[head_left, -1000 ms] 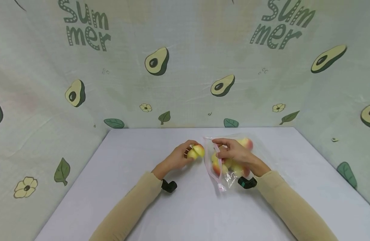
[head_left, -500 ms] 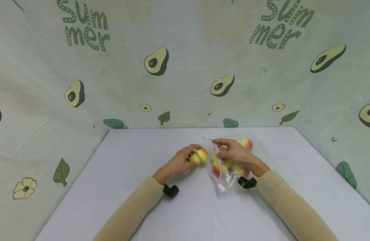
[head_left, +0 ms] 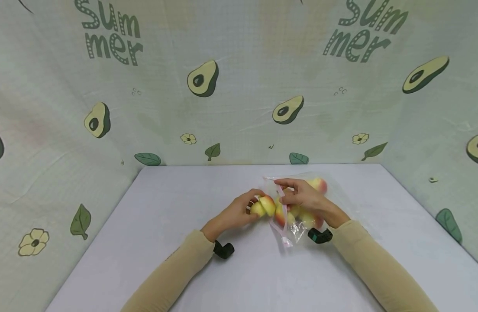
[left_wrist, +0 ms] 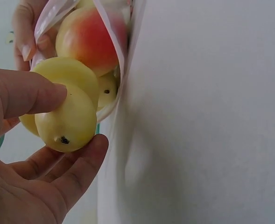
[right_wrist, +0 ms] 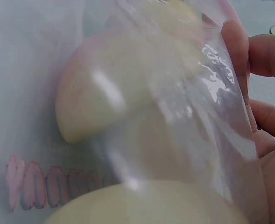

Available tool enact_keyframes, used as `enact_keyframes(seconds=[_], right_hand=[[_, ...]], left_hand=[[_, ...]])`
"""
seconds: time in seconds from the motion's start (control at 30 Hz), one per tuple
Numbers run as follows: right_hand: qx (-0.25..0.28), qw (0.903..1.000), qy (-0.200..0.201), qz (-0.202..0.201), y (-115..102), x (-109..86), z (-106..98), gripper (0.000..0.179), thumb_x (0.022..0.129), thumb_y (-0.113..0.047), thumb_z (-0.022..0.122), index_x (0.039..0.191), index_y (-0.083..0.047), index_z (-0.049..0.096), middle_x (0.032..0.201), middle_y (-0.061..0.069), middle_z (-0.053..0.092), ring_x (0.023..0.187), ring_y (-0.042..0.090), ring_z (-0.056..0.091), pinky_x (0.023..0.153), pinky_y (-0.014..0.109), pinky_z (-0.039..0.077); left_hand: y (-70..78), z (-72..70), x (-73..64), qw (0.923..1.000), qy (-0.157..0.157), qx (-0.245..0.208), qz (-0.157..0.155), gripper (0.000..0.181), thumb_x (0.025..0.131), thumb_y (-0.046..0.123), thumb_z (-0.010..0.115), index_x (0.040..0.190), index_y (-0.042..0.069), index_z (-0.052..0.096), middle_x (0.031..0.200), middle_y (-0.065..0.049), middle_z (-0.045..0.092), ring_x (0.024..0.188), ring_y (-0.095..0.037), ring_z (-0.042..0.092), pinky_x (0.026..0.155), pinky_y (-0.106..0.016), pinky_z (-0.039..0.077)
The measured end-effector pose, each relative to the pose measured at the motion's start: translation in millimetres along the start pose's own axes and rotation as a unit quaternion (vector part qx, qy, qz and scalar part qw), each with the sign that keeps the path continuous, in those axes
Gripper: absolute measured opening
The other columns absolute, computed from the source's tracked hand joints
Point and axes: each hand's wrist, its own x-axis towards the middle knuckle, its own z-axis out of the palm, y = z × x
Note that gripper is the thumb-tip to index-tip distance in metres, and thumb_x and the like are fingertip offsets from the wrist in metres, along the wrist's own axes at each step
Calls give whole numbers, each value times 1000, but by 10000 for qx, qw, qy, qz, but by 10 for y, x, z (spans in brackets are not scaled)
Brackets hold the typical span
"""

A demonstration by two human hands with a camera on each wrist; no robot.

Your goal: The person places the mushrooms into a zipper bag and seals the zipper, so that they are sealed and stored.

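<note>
My left hand (head_left: 239, 211) holds two yellow, apple-like fruits (head_left: 267, 205) with a red blush, at the mouth of a clear zip bag (head_left: 282, 232). The left wrist view shows the thumb over a yellow fruit (left_wrist: 69, 123) with a dark spot at its end; a second one lies behind it. Several similar fruits (head_left: 309, 220) lie inside the bag, a red-blushed one (left_wrist: 91, 39) close to the opening. My right hand (head_left: 304, 198) pinches the bag's pink-edged rim from above. In the right wrist view, clear plastic partly blurs the bagged fruit (right_wrist: 104, 88).
A white table (head_left: 192, 186) lies under the bag and hands. Behind and beside it hangs a pale cloth (head_left: 239, 125) printed with avocados and leaves. Pink printed marks (right_wrist: 53, 184) show on the bag.
My left hand has moved right with the two fruits, from left of the bag to its mouth. The right hand has stayed in place on the rim.
</note>
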Motion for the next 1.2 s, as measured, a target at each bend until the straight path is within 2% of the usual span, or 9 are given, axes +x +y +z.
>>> enact_keyframes(seconds=[0.27, 0.5, 0.8, 1.2], right_hand=[[16, 9999, -16, -153, 1, 2, -6, 64, 85, -7, 68, 142, 2, 40, 123, 23, 43, 65, 14, 58, 61, 25, 53], [7, 10000, 18, -36, -13, -4, -5, 64, 85, -9, 69, 142, -1, 41, 127, 25, 46, 66, 15, 59, 64, 25, 53], [-140, 9999, 63, -55, -14, 0, -3, 63, 84, -7, 69, 141, 0, 42, 123, 23, 44, 65, 14, 58, 64, 24, 53], [-462, 9987, 195, -74, -8, 4, -5, 63, 81, -8, 68, 140, -3, 46, 127, 23, 44, 68, 17, 57, 63, 24, 52]], left_hand=[[48, 25, -10, 9999, -71, 3, -138, 55, 85, 4, 68, 131, 23, 45, 118, -4, 56, 102, -18, 57, 78, -24, 51], [75, 40, -20, 9996, -119, -193, -142, 53, 86, 3, 66, 131, 22, 46, 119, -5, 57, 104, -19, 58, 80, -23, 51], [62, 94, -18, 9993, -175, -307, -145, 52, 86, 5, 67, 130, 23, 47, 117, -5, 58, 104, -16, 58, 81, -23, 51], [157, 136, -32, 9991, -174, -343, -192, 50, 87, 7, 68, 131, 19, 46, 119, -6, 59, 108, -20, 57, 84, -25, 51]])
